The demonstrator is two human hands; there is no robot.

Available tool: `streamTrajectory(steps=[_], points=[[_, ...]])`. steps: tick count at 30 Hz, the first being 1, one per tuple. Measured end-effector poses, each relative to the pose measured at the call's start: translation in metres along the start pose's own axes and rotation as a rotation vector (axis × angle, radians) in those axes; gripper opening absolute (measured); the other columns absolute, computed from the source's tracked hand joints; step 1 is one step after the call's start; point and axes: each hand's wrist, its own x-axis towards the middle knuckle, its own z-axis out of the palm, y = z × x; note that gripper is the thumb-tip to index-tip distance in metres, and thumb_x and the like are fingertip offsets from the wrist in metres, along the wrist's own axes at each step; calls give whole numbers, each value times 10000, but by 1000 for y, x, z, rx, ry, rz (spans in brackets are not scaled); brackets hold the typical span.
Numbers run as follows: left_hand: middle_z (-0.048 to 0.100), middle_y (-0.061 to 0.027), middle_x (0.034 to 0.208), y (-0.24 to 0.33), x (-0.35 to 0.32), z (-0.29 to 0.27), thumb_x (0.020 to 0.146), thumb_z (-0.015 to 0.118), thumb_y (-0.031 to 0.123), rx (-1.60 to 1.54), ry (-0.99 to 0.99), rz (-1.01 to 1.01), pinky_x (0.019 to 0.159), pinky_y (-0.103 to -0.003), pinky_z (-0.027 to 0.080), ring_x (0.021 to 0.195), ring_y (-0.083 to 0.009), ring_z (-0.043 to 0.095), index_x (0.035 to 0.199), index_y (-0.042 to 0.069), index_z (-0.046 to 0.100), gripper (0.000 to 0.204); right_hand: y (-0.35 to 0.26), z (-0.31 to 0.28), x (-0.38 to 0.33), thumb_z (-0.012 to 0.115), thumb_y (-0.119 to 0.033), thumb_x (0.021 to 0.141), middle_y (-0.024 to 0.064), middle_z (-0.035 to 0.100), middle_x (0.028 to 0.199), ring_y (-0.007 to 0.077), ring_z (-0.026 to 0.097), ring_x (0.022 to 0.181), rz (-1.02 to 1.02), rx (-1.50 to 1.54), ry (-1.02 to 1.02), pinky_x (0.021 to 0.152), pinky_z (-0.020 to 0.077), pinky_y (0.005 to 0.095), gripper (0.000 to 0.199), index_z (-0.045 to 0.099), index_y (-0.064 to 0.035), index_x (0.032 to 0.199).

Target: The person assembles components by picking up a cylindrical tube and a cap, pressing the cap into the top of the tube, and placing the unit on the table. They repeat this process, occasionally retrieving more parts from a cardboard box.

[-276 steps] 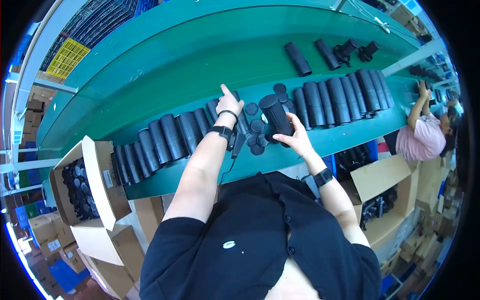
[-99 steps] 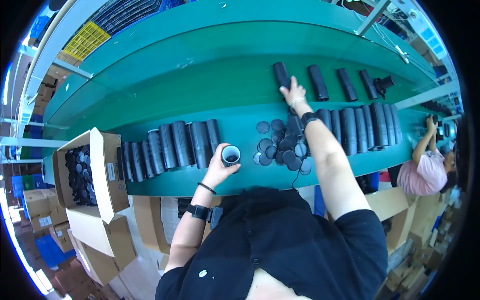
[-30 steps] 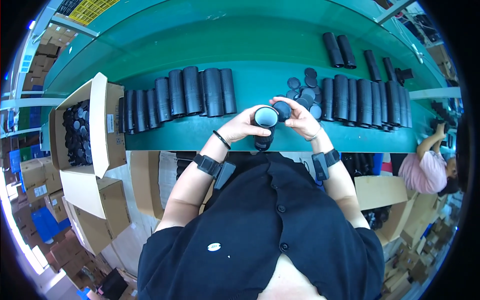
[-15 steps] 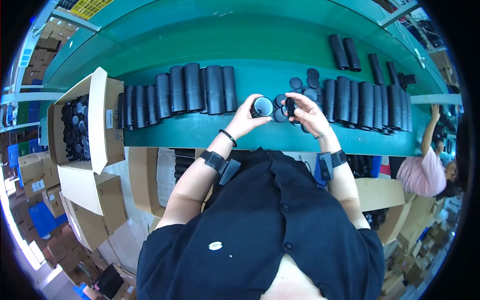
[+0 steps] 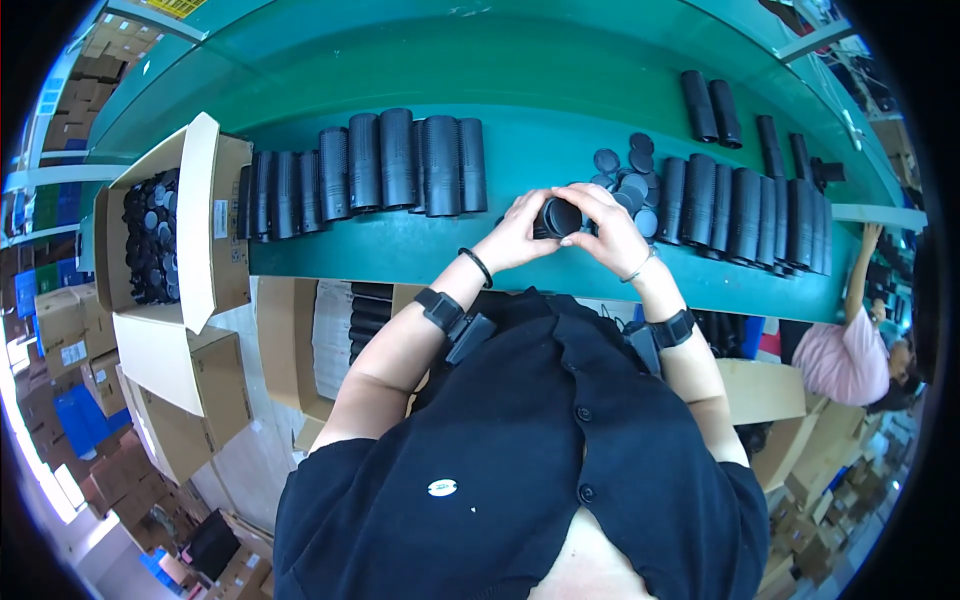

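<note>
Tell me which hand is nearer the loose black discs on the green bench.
Right. The right hand is beside the loose black discs, at their near-left edge; the left hand is farther left, across the black cylinder from them.

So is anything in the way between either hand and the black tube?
Nothing visible: the left hand and the right hand both close around the black tube. The loose round discs lie on the table beyond the right hand, not between it and the tube.
</note>
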Motion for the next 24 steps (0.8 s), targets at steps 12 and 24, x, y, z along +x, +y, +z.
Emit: streamTrajectory(steps=[12, 24], points=[[444, -192, 1296, -1, 4, -14, 718, 770, 291, -20, -137, -4, 1043, -398, 361, 1252, -326, 414, 1348, 56, 381, 777, -1, 3, 2, 785, -32, 612, 150, 592, 1181, 337, 548, 1125, -34, -15, 29, 961, 464, 398, 608, 600, -45, 1191], [520, -169, 1218, 0, 9, -9, 868, 631, 487, -36, -85, -20, 1009, -424, 371, 1190, -340, 453, 1261, 56, 459, 608, -6, 9, 5, 759, -28, 648, 151, 590, 1130, 329, 554, 1086, -12, -143, 53, 929, 475, 382, 546, 617, -17, 1175]])
